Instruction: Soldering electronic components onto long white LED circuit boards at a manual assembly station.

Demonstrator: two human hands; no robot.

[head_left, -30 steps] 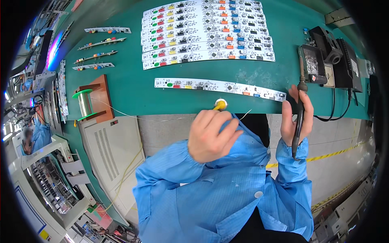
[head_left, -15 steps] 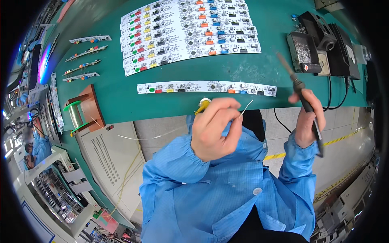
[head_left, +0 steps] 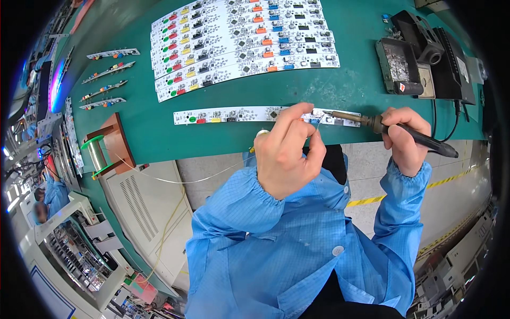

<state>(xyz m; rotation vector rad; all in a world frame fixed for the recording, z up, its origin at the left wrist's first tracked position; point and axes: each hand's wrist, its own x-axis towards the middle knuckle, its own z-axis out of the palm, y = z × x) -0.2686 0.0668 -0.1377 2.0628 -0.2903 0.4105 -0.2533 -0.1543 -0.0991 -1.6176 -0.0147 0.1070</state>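
A long white circuit board [head_left: 248, 114] lies crosswise on the green bench mat near its front edge. Over its right half, my left hand [head_left: 287, 157] pinches a thin solder wire [head_left: 180, 182] between thumb and fingers. That wire trails back to a spool [head_left: 96, 155] on a brown stand at the left. My right hand [head_left: 408, 139] grips a soldering iron [head_left: 436, 145] like a pen, its tip at the board's right part beside the wire's end. Whether tip and wire touch is too small to tell. My left fingers cover part of the board.
Several similar boards [head_left: 212, 69] lie in overlapping rows at the back middle. Narrower boards [head_left: 111, 53] lie at the back left. At the right stand a black iron holder and tray [head_left: 397, 66], beside a black box [head_left: 458, 69] with a cable. A yellow round-topped object [head_left: 253, 150] is partly behind my left hand.
The soldering iron has swung from upright to nearly flat, its tip coming left and down to the board. My left hand has moved slightly right, bringing the solder wire to the board.
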